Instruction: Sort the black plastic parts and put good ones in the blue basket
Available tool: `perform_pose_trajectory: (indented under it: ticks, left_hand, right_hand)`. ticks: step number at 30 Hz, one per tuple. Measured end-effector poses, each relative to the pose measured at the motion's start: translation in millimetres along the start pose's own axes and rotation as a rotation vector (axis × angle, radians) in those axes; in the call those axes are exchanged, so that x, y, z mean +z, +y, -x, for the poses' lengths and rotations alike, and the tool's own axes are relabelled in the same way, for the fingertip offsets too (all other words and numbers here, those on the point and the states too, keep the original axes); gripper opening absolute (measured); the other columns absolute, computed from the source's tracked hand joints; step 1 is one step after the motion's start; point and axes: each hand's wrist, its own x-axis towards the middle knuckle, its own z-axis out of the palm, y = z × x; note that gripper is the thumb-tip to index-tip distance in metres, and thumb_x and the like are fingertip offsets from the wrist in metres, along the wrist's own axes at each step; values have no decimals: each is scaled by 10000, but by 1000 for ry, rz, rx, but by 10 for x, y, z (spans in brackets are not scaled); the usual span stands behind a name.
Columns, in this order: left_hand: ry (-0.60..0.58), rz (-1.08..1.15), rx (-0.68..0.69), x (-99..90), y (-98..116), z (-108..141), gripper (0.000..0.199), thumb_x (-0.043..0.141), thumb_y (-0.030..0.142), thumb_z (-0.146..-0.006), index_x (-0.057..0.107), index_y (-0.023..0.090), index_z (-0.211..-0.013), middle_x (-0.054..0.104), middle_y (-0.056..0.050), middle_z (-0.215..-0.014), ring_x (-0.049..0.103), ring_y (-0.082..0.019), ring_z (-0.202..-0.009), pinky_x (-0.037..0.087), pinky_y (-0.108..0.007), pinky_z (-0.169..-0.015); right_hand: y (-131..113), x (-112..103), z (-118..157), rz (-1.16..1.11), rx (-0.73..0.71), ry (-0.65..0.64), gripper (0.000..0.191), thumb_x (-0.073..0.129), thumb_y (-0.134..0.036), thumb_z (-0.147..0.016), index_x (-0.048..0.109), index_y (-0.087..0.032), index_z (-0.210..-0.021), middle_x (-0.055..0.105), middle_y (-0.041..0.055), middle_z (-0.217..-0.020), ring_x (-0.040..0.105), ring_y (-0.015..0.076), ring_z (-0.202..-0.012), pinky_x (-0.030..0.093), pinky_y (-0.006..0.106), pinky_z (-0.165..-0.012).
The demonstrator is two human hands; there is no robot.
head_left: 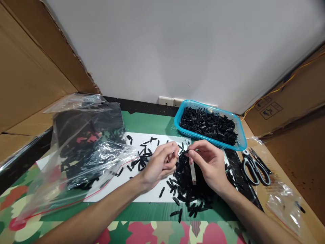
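My right hand (209, 164) pinches a small black strip (186, 152) between thumb and forefinger. Just left of it, my left hand (162, 164) is closed with fingers curled in; whatever it holds, if anything, is hidden. Under and between the hands lies a dark heap of black strips (189, 189), with a narrow whitish stick (193, 174) on it below my right hand. More loose strips (144, 159) are scattered over a white sheet (154, 195). What the strips are made of cannot be made out.
A blue plastic basket (242, 135) full of black strips stands behind my right hand. At left lies a clear zip bag (88, 145) with black strips. Scissors (254, 169) and a small clear bag (284, 203) lie at right. Cardboard (30, 67) walls the left side.
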Motion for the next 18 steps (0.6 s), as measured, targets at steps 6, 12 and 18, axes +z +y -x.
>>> perform_pose_trajectory:
  ticks: [6, 12, 18]
  left_hand:
    - [-26, -243, 128, 75, -93, 55, 321, 567, 456, -1058, 496, 215, -858, 356, 112, -529, 188, -51, -436, 151, -162, -421]
    - [95, -392, 241, 95, -108, 86, 308, 576, 472, -1054, 529, 218, -886, 371, 101, -536, 243, -74, -468, 194, -196, -452]
    - [101, -453, 277, 72, -179, 76, 307, 566, 487, -1060, 552, 215, -918, 383, 96, -566, 268, -77, -488, 209, -207, -471]
  right_hand:
    - [19, -49, -84, -95, 167, -54, 279, 876, -447, -866, 746, -201, -897, 727, 28, -822, 660, 143, -598, 573, 257, -519]
    - [39, -71, -106, -117, 210, -104, 299, 883, -464, -855, 739, -202, -873, 708, 9, -728, 640, 143, -581, 586, 267, -540]
    - [82, -110, -115, -125, 208, -122, 281, 894, -437, -854, 750, -198, -879, 690, -1, -756, 629, 127, -612, 538, 236, -536]
